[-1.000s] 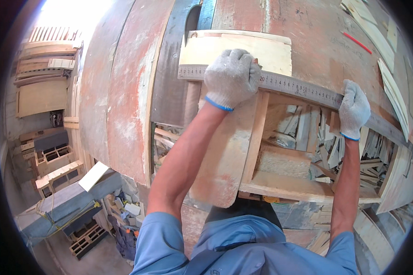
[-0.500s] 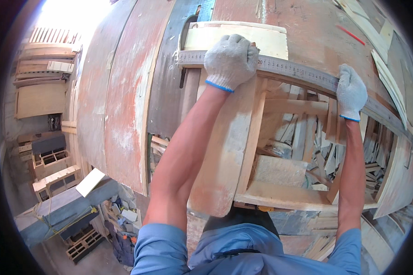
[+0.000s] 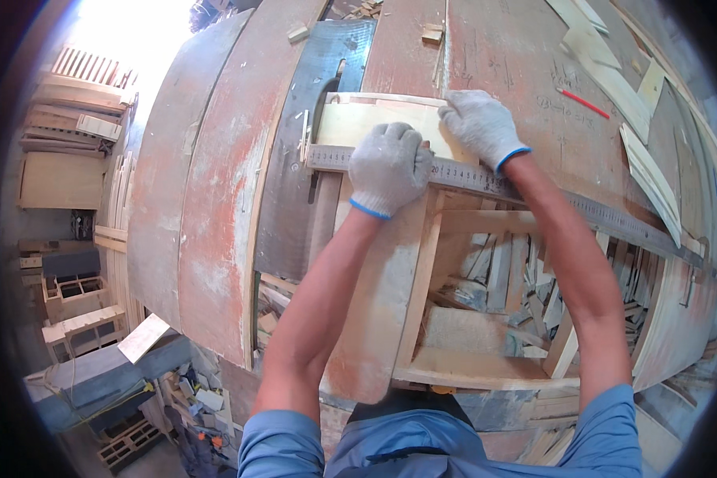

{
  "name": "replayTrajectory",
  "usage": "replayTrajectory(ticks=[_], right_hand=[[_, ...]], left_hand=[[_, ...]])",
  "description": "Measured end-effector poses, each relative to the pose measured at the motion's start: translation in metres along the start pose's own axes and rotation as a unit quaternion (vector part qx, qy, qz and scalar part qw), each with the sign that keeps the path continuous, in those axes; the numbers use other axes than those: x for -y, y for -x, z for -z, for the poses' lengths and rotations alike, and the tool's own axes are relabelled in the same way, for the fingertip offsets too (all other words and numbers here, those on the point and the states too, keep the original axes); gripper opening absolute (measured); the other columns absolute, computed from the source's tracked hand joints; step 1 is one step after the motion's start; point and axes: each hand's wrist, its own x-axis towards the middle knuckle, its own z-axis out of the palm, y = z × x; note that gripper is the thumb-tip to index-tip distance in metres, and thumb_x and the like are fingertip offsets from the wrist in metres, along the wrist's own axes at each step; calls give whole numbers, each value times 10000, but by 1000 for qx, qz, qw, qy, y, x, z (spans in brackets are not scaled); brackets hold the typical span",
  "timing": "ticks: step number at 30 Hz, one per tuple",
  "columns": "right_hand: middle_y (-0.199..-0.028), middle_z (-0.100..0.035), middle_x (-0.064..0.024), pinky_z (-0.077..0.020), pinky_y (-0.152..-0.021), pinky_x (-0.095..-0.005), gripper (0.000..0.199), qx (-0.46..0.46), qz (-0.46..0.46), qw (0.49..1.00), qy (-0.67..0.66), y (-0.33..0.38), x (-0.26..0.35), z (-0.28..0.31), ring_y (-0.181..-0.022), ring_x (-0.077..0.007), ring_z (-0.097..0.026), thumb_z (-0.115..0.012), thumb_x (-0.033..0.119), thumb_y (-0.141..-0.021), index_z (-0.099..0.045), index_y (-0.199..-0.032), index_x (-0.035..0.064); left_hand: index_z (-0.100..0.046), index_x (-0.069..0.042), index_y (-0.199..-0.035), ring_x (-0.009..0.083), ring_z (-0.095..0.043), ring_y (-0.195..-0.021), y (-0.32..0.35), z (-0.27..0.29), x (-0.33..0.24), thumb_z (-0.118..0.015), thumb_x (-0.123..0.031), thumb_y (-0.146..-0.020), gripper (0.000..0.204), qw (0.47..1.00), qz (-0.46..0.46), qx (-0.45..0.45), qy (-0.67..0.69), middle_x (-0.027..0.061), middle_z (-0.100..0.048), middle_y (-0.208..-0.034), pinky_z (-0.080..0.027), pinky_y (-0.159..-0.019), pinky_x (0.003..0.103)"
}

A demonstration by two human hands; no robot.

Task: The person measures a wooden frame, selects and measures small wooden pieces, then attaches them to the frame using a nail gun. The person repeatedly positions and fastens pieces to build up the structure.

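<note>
My left hand [image 3: 389, 171], in a pale knitted glove with a blue cuff, is closed in a fist over the long ruler-marked metal bar [image 3: 486, 178]. A small brown wooden stub pokes out beside its thumb; the rest of what it grips is hidden. A pale wooden board [image 3: 374, 113] lies flat against the far side of the bar. My right hand [image 3: 479, 123], gloved likewise, has its fingers bent against the board's right end. Left of the board, a dark metal plate [image 3: 283, 215] with a long slot is set into the worn table [image 3: 155, 191].
A red pencil [image 3: 583, 103] lies on the table beyond my right hand. Pale wood strips [image 3: 649, 179] lie at the right. Below the bar, a wooden frame [image 3: 474, 365] surrounds an opening heaped with offcuts [image 3: 494, 271]. A small wood block [image 3: 432, 33] sits at the far side.
My right hand has left the bar's right part and moved left to the board's end. The bar, board and left hand now appear lower in view.
</note>
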Motion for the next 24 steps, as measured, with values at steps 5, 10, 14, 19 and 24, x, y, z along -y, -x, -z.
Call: replayTrajectory(ticks=[5,10,14,19,24], right_hand=[[-963,-727,-266,-542,-890,-526,519,70,-10,997,31,-32,15,8,-985,-426,-699,-572,507,-1003,-745,-934,22],[-852,-712,-281,-552,-835,-506,786,116,-16,991,-57,-50,-20,9,-917,-435,-728,-492,725,-966,-770,-830,2],[-783,-678,-267,-497,-719,-509,804,25,-120,988,-93,-33,-83,52,-734,-434,-648,-520,739,-964,-717,-780,-18],[-669,-642,-201,-436,-618,-468,640,-91,-76,983,-139,57,-134,80,-609,-300,-596,-583,542,-1045,-673,-779,-34],[-809,-687,-155,-524,-652,-410,265,-8,-47,980,-191,201,-15,52,-717,-315,-641,-587,185,-1090,-701,-939,-1]], left_hand=[[-687,-116,-864,342,-654,-831,4,7,6,-682,-177,-866,62,1000,13,13,14,94,-676,-891,-535,-723,486],[-689,-102,-888,355,-644,-856,0,15,6,-695,-144,-855,54,998,0,8,58,104,-677,-911,-528,-766,486],[-710,-68,-1076,372,-665,-979,12,30,-19,-693,-98,-872,207,990,66,-22,120,144,-699,-1046,-545,-861,473],[-611,9,-1337,320,-624,-1204,48,54,-112,-611,-132,-1011,356,733,422,-32,532,187,-650,-1296,-503,-1024,427],[-434,73,-1495,168,-629,-1010,95,96,-167,-616,-242,-1076,555,670,540,75,504,77,-642,-1190,-536,-840,330]])
